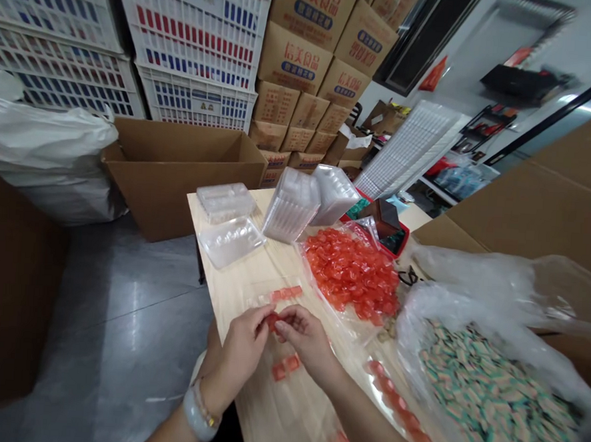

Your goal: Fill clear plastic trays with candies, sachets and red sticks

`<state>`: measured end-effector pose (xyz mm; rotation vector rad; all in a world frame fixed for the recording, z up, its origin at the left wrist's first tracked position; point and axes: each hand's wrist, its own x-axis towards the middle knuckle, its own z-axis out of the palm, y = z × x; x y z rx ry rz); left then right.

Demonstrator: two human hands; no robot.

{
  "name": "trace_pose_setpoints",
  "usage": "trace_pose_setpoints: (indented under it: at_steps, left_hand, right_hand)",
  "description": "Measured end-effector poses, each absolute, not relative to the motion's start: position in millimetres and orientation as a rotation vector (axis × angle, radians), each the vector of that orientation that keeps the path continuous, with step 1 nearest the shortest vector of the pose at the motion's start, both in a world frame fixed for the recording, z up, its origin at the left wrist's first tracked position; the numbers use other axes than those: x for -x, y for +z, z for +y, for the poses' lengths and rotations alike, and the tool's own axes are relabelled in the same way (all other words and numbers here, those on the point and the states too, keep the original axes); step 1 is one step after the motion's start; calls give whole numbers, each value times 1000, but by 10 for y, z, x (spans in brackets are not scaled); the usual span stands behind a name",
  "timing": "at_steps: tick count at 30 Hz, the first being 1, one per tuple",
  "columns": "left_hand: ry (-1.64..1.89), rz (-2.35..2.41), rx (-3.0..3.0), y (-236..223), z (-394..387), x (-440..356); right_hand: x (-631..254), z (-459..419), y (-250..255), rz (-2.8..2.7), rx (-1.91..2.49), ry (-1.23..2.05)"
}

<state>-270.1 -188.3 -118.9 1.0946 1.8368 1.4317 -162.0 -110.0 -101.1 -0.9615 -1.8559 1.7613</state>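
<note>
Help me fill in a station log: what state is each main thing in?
Red piece, held at the fingertips
Left hand, pinching the red piece
Right hand, fingers at the same piece, grip unclear
Red pile, heaped loose
Bag of striped pieces, open, filled
Upright clear trays, stacked on edge
Front clear tray, lying flat
White crates, stacked, loaded
Printed cartons, stacked
Large carton by the crates, open on top

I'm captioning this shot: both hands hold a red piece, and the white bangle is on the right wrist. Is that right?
Wrong side: the head view shows the white bangle on the left wrist. The left hand and right hand do hold a red piece.
</note>
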Motion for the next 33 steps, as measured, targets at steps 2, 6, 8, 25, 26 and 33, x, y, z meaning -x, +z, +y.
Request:
trace_pose_setpoints:
  at_steps: [2, 6, 8, 25, 26, 33]
  left_hand:
    - [1385, 1847, -1221, -1203, -1914, 2761]
    - [1422, 2096, -1302, -1233, -1899, 2960]
    - [1355, 2189, -1394, -1279, -1854, 3019]
    - [1222, 2283, -1742, -1253, -1776, 2928]
    - [1245, 2209, -1788, -1188, -1684, 2855]
    - [736, 2056, -2078, -952, -662, 1989]
  right_hand:
    - [1648, -1040, -982, -1944, 954, 1679]
    - [1788, -816, -900, -2398, 809, 1080]
    - [1879, -699, -889, -2666, 666, 736]
    - [1246, -662, -970, -2460, 975, 252]
    - [1075, -577, -1019, -2373, 1113, 246]
    - [643, -199, -1344, -2233, 1475, 283]
